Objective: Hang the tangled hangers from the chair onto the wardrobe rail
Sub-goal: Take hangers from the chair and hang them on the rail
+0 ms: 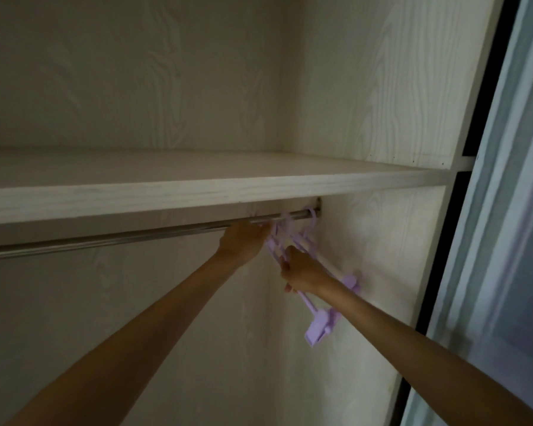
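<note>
I can read no writing or brand mark on anything here; the light is dim and the surfaces are plain pale woodgrain. My left hand (pixel 242 242) is up at the rail (pixel 105 239), fingers curled round the upper part of the purple hangers (pixel 293 241) just under the bar. My right hand (pixel 302 273) sits lower and to the right, fingers closed round the hangers' sloping arms. The bunch hangs near the rail's right end, close to the bracket (pixel 318 206) fixed to the wardrobe's side panel (pixel 382 256). Some of the hooks are looped over the bar; whether all of them are, I cannot tell, as the plastic blurs together. Two clips (pixel 320 327) stick out below my right wrist, one low, one further back against the panel. A shelf (pixel 166 192) runs just above the rail. At the far right edge stands a sliding door (pixel 505 210) with frosted glass.
</note>
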Available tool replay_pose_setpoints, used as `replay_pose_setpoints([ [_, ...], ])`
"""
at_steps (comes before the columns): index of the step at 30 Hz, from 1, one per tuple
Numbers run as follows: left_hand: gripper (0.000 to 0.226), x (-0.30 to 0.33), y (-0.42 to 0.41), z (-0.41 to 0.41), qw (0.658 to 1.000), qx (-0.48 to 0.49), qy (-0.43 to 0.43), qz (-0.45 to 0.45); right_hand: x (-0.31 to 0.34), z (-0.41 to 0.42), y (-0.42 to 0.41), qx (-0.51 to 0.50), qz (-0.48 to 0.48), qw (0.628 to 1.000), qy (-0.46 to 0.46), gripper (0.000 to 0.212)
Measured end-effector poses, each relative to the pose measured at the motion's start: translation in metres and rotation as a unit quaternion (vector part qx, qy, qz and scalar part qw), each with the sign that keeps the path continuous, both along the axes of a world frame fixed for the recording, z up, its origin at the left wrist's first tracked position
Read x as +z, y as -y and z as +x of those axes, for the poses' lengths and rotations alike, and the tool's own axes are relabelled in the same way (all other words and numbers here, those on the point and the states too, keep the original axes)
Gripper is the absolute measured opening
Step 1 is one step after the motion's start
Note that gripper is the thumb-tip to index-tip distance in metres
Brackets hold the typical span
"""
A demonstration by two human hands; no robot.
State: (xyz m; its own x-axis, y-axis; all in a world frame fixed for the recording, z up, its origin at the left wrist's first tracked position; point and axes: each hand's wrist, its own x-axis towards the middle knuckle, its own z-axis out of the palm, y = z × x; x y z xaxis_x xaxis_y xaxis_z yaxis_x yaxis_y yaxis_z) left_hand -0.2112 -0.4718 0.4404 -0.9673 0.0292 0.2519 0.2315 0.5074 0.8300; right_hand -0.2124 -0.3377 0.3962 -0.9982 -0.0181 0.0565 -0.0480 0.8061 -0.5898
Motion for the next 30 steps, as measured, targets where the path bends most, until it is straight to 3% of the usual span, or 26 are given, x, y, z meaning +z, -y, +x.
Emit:
replay_pose_setpoints([
  [2,0.036,0.005,0.017,0.001,0.982,0.052,-0.132,-0.127,0.005,-0.009,-0.003,-0.012,0.008,1.0,-0.014,0.021],
  [4,0.027,0.005,0.036,0.001,0.926,0.117,-0.268,-0.241,0.01,-0.015,-0.002,-0.011,0.028,0.999,-0.027,0.035],
  [5,0.027,0.003,0.043,0.001,0.895,0.136,-0.295,-0.306,0.012,-0.018,0.001,-0.008,0.036,0.999,-0.029,0.038],
  [7,0.036,0.0,0.05,0.0,0.846,0.154,-0.264,-0.437,0.015,-0.021,0.008,-0.012,0.05,0.998,-0.024,0.04],
  [9,0.045,-0.008,0.052,0.001,0.818,0.176,-0.227,-0.499,0.015,-0.023,0.016,-0.024,0.063,0.998,-0.013,0.04],
  [15,0.055,-0.011,0.055,0.003,0.79,0.199,-0.235,-0.531,0.009,-0.021,0.014,-0.038,0.101,0.994,-0.016,0.037],
  [18,0.056,-0.013,0.053,0.005,0.796,0.199,-0.232,-0.522,0.008,-0.012,0.009,-0.071,0.114,0.98,-0.145,0.051],
  [21,0.056,-0.017,0.052,0.007,0.804,0.198,-0.239,-0.507,0.016,-0.008,0.005,-0.097,0.187,0.95,-0.232,0.061],
  [25,0.054,-0.018,0.051,0.008,0.812,0.201,-0.246,-0.489,0.028,-0.023,0.007,-0.022,0.227,0.909,-0.35,0.061],
  [27,0.054,-0.018,0.051,0.007,0.816,0.203,-0.245,-0.482,0.031,-0.03,0.007,0.022,0.275,0.9,-0.337,0.065],
  [30,0.056,-0.018,0.05,0.007,0.82,0.201,-0.24,-0.479,0.033,-0.039,-0.002,0.009,0.332,0.89,-0.311,0.06],
])
